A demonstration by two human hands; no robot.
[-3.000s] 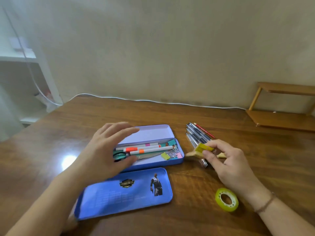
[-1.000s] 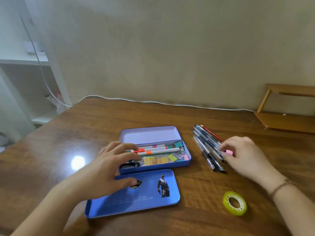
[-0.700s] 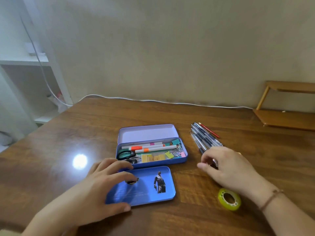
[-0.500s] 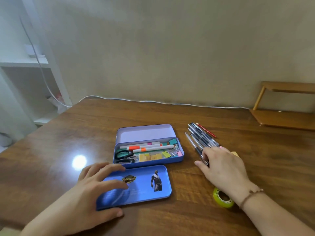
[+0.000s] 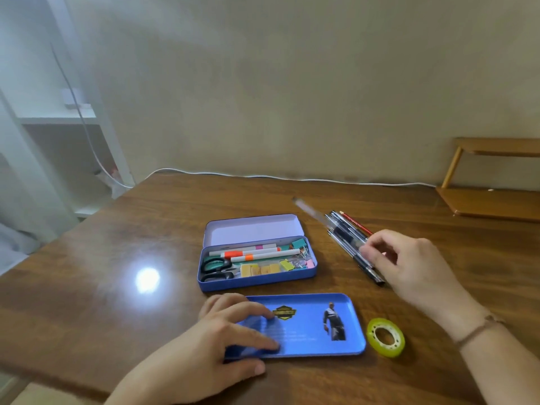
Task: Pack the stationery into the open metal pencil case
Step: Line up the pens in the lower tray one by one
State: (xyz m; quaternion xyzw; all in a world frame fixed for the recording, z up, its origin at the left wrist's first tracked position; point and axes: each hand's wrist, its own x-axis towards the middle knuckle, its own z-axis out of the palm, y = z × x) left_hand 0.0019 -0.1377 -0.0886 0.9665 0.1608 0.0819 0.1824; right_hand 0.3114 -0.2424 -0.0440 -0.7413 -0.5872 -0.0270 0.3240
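The open blue metal pencil case point(image 5: 257, 283) sits mid-table with its lilac lid point(image 5: 251, 229) tipped back. Inside lie scissors point(image 5: 216, 266), white highlighters point(image 5: 257, 252), yellow sticky tabs point(image 5: 260, 270) and binder clips point(image 5: 301, 252). Right of it is a bundle of pens point(image 5: 347, 238). My right hand point(image 5: 409, 267) pinches one clear pen point(image 5: 312, 214), blurred, its far end pointing up-left above the bundle. My left hand point(image 5: 222, 346) lies flat on a separate blue printed tin tray point(image 5: 315, 325) in front of the case.
A yellow-green tape roll point(image 5: 385, 337) lies right of the blue tray. A wooden rack point(image 5: 491, 200) stands at the back right. A white cable point(image 5: 292, 178) runs along the table's far edge. The table's near-left edge is close to my left forearm.
My right hand has lifted off the pen bundle with one clear pen pinched in its fingers. My left hand stays pressed on the blue tray.
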